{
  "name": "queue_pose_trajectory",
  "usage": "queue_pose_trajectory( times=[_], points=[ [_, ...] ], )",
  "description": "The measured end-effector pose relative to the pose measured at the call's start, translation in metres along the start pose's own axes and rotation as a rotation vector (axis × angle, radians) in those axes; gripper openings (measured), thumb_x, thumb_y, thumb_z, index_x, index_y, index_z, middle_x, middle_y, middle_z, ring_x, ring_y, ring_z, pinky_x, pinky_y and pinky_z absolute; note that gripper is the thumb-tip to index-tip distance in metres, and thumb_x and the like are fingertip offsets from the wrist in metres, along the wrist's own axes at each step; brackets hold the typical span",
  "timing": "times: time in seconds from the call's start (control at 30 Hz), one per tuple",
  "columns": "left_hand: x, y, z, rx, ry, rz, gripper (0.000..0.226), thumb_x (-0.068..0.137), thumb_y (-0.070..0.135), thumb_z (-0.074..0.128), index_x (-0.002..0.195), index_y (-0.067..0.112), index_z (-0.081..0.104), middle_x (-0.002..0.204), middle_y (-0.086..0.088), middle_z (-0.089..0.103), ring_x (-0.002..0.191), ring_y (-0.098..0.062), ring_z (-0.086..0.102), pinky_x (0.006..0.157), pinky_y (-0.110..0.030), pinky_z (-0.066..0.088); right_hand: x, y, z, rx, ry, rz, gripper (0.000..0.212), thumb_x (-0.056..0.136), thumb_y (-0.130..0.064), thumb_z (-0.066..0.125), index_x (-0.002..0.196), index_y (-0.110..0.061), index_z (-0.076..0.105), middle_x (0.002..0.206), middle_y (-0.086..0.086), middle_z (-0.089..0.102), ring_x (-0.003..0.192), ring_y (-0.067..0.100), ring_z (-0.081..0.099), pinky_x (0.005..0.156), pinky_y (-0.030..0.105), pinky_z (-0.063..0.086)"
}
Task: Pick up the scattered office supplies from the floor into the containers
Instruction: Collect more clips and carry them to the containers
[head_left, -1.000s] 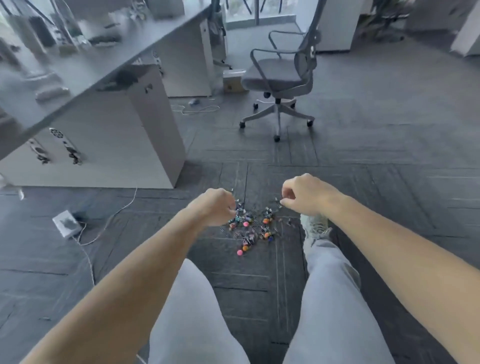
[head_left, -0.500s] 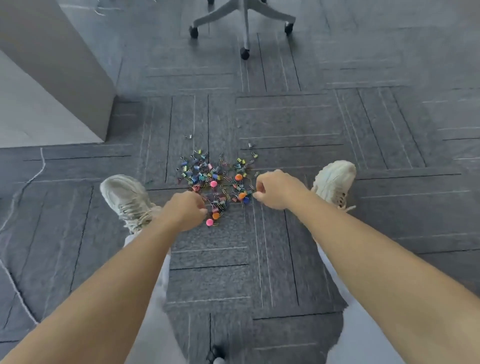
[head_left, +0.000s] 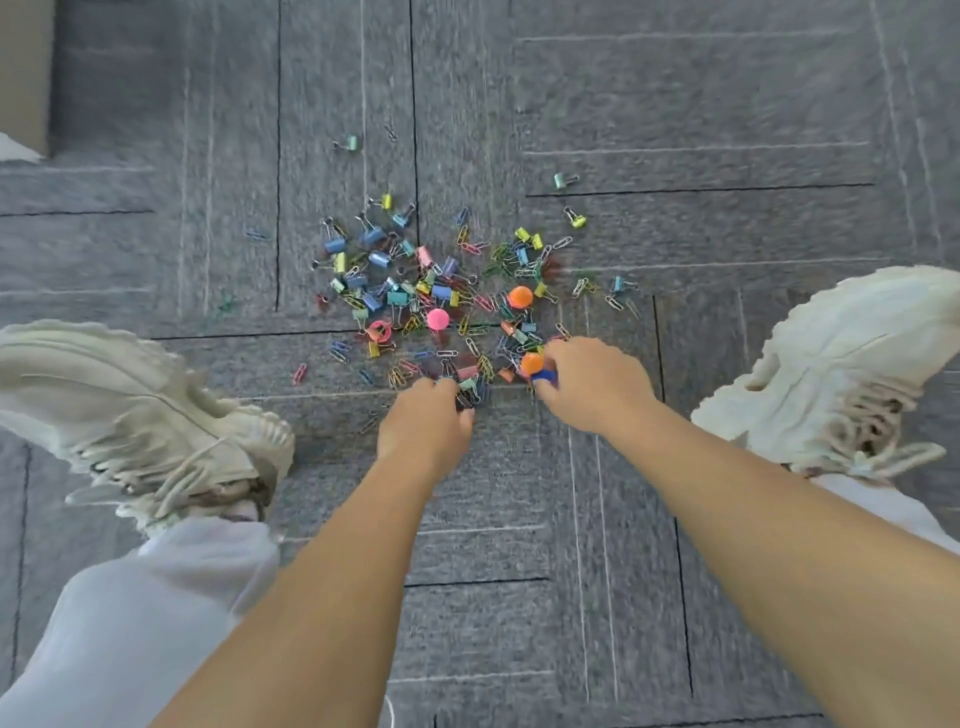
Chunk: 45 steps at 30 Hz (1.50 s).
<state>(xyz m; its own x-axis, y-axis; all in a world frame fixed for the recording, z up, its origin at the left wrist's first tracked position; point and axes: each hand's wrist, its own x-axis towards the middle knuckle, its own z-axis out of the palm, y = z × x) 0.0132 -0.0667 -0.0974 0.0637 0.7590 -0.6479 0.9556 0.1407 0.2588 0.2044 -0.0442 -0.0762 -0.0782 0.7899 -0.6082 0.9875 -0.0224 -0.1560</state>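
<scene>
A heap of office supplies (head_left: 447, 296) lies on the grey carpet: coloured binder clips, paper clips and round magnets, one pink (head_left: 438, 318) and one orange (head_left: 520, 296). My left hand (head_left: 423, 423) is at the heap's near edge, its curled fingertips closed on clips (head_left: 466, 399). To its right, my right hand (head_left: 592, 387) pinches a small blue piece (head_left: 545, 376) next to a second orange magnet (head_left: 532, 362). What lies under both palms is hidden. No container is in view.
My two pale sneakers flank the heap, the left one (head_left: 130, 410) and the right one (head_left: 841, 374). Stray clips lie beyond it, such as a teal one (head_left: 351, 143) and another teal one (head_left: 561, 181). A cabinet corner (head_left: 23, 78) stands at the far left.
The view has dropped from the room to straight down over the heap. Both hands came down from above the heap onto its near edge, and the right one now pinches a blue piece.
</scene>
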Motion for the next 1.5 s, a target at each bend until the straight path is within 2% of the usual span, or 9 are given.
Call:
queue_pose_trajectory(
  times=[0.1,0.27,0.4,0.67,0.83,0.9,1.1,1.33,1.5],
  points=[
    [0.030,-0.003,0.021,-0.042,0.119,0.027,0.044,0.096,0.034,0.058,0.138,0.024,0.050,0.125,-0.006,0.051,0.115,-0.027,0.050,0.093,-0.040,0.046,0.024,-0.012,0.030,0.021,0.082,-0.121,0.028,0.098,-0.036,0.047,0.119,-0.020,0.057,0.114,0.004,0.058,0.103,0.029,0.060,0.075,0.040,0.053],
    [0.050,-0.016,0.037,-0.070,0.280,0.097,0.026,0.092,0.036,0.066,0.113,0.022,0.073,0.105,-0.004,0.055,0.098,-0.026,0.051,0.079,-0.039,0.049,0.062,-0.033,0.057,0.038,0.196,-0.284,0.030,0.095,-0.031,0.058,0.123,-0.019,0.060,0.113,0.008,0.053,0.100,0.029,0.056,0.067,0.035,0.044],
    [0.057,-0.020,0.031,-0.131,0.205,0.072,0.023,0.091,0.035,0.068,0.103,0.018,0.075,0.104,-0.003,0.055,0.102,-0.027,0.053,0.082,-0.043,0.051,0.073,-0.043,0.065,-0.002,0.238,-0.311,0.020,0.093,-0.029,0.062,0.111,-0.022,0.068,0.102,0.005,0.049,0.095,0.027,0.051,0.062,0.033,0.035],
    [0.066,-0.019,0.015,-0.124,0.156,-0.005,0.025,0.093,0.032,0.065,0.117,0.026,0.065,0.117,-0.005,0.056,0.114,-0.029,0.047,0.090,-0.041,0.044,0.062,-0.045,0.066,0.022,0.229,-0.303,0.026,0.091,-0.035,0.064,0.108,-0.016,0.066,0.106,0.007,0.054,0.104,0.033,0.054,0.077,0.043,0.049],
    [0.065,-0.024,0.020,-0.027,0.119,0.144,0.034,0.096,0.020,0.056,0.123,0.040,0.061,0.105,-0.003,0.053,0.105,-0.029,0.047,0.084,-0.040,0.046,0.060,-0.051,0.079,0.000,0.269,-0.285,0.026,0.079,-0.032,0.078,0.094,-0.012,0.069,0.090,0.009,0.059,0.082,0.033,0.058,0.065,0.040,0.042],
    [0.068,-0.029,0.019,-0.044,0.113,0.133,0.027,0.097,0.029,0.057,0.120,0.041,0.065,0.104,-0.003,0.053,0.104,-0.029,0.047,0.087,-0.041,0.046,0.061,-0.054,0.082,0.027,0.295,-0.273,0.023,0.078,-0.027,0.080,0.088,-0.010,0.069,0.085,0.009,0.061,0.078,0.033,0.059,0.062,0.039,0.043],
    [0.068,-0.043,0.011,-0.027,0.101,0.159,0.026,0.093,0.047,0.059,0.116,0.040,0.070,0.107,-0.003,0.056,0.105,-0.029,0.046,0.090,-0.041,0.044,0.062,-0.059,0.071,0.018,0.224,-0.231,0.019,0.093,-0.028,0.060,0.106,-0.016,0.068,0.102,0.004,0.061,0.095,0.027,0.058,0.075,0.038,0.047],
    [0.066,-0.038,0.021,0.058,0.176,0.291,0.044,0.094,0.045,0.058,0.137,0.052,0.048,0.109,0.001,0.047,0.102,-0.022,0.042,0.092,-0.035,0.037,0.061,-0.026,0.034,0.036,0.043,-0.263,0.002,0.091,-0.022,0.058,0.089,-0.021,0.059,0.101,0.000,0.057,0.104,0.025,0.055,0.077,0.035,0.047],
    [0.071,-0.030,0.028,0.072,0.252,0.295,0.031,0.092,0.042,0.062,0.123,0.036,0.065,0.105,-0.001,0.051,0.098,-0.025,0.046,0.088,-0.037,0.039,0.068,-0.003,0.013,0.048,-0.002,-0.231,0.018,0.090,-0.040,0.065,0.091,-0.024,0.058,0.102,-0.002,0.059,0.095,0.022,0.056,0.084,0.043,0.051]
  ],
)
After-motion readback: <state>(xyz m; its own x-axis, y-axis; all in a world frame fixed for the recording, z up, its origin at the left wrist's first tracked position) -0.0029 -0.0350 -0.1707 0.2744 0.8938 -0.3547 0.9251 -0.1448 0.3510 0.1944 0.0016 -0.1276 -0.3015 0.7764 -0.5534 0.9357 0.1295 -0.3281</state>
